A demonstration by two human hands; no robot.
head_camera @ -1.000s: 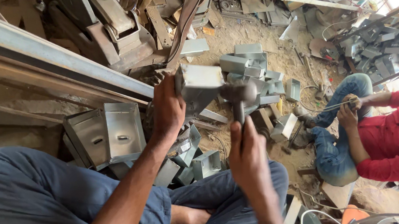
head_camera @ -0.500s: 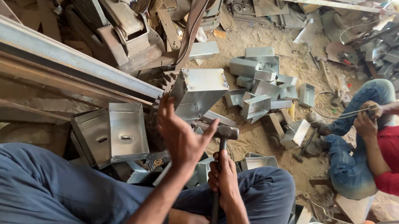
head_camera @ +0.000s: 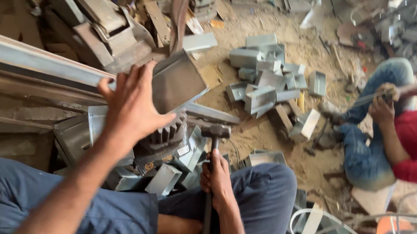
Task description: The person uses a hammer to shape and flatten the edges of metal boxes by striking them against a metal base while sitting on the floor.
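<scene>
My left hand [head_camera: 132, 105] is spread wide across the grey sheet-metal box [head_camera: 176, 80], pinning it on the toothed iron block [head_camera: 163, 139] in front of my knees, while my right hand [head_camera: 218, 180] is closed around the handle of the hammer [head_camera: 214, 131], head up beside the block. The box looks light and stiff, probably sharp at its cut edges, so I would hold its flat side. It is dull grey, folded, open-ended, and tilted.
</scene>
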